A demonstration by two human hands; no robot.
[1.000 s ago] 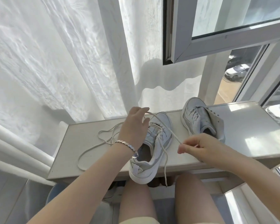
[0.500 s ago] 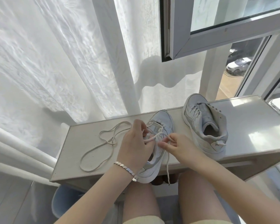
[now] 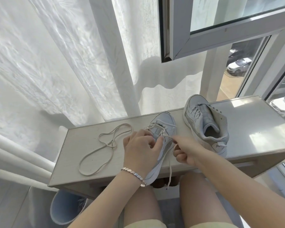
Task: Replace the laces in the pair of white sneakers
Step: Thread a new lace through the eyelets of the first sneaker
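The near sneaker (image 3: 164,124) lay on the bench (image 3: 253,129), toe pointing away from the person and heel hanging over the front edge. A cream lace (image 3: 169,170) crossed its upper eyelets, and one free end dangled past the bench edge between the person's knees. The left hand (image 3: 141,150) gripped this sneaker over the tongue. Its fingers (image 3: 146,137) were curled down onto the lacing and the thumb lay against a lace crossing. The right hand (image 3: 187,150) came in from the other side. Its fingers (image 3: 178,139) pinched the lace just beside the eyelets, with the remaining fingers curled into the palm. A metal bracelet (image 3: 133,173) sat on the left wrist.

A loose lace (image 3: 105,145) lay in open loops on the bench to the left of the near sneaker, apart from it. The second sneaker (image 3: 206,127) stood to the right, near the first but not touching it. Its tongue was pulled up and its collar opened toward the person. Whether it was fully laced could not be told.

A pale round bin (image 3: 64,208) stood on the floor under the left end of the bench. Behind the bench hung a white sheer curtain (image 3: 56,63), and an open window sash (image 3: 220,38) projected above. Parked cars (image 3: 238,65) showed through the glass on the right.
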